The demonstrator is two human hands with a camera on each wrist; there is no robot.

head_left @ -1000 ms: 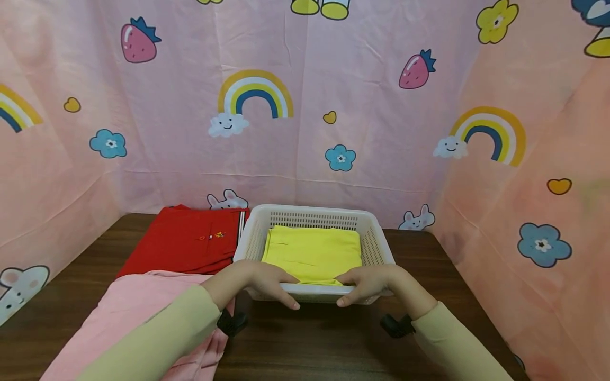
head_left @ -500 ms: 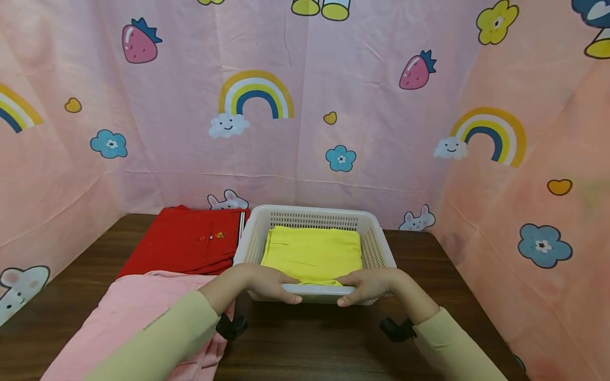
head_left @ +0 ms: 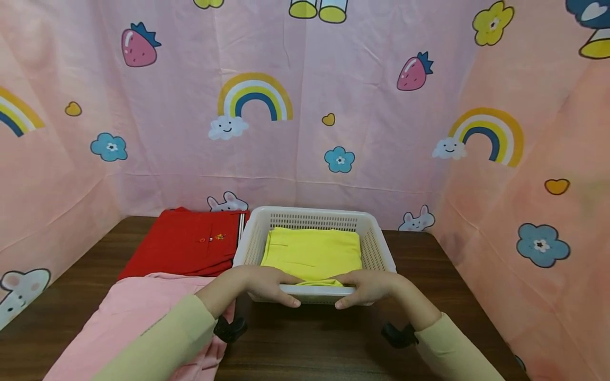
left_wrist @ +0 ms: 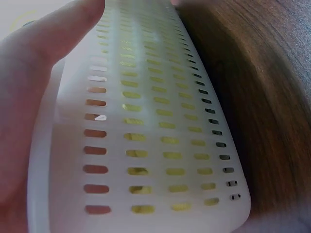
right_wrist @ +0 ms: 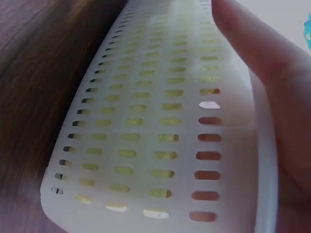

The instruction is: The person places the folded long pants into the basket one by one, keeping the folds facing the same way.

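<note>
A white plastic basket [head_left: 312, 212] with slotted walls stands on the table, and a folded yellow garment [head_left: 312, 251] lies inside it. My left hand [head_left: 267, 283] holds the left half of the basket's front wall, fingers inside by the garment's near edge and thumb outside. On the right half, my right hand [head_left: 369, 286] holds the same wall in a mirrored way. Both sets of fingertips are hidden inside the basket. Each wrist view shows a thumb along the rim, with yellow cloth behind the slots of the basket wall [left_wrist: 68, 160].
Left of the basket lies a folded red garment [head_left: 186, 241] with a small embroidered motif. A pink garment [head_left: 138, 312] is spread nearer, partly under the left sleeve. The dark wooden table [head_left: 305, 344] is backed by a printed pink curtain [head_left: 305, 153] on three sides.
Both hands stay at the basket's front wall, with only slight shifts of thumbs and wrists. The right fingers reach a little farther left. Basket and garments have not moved.
</note>
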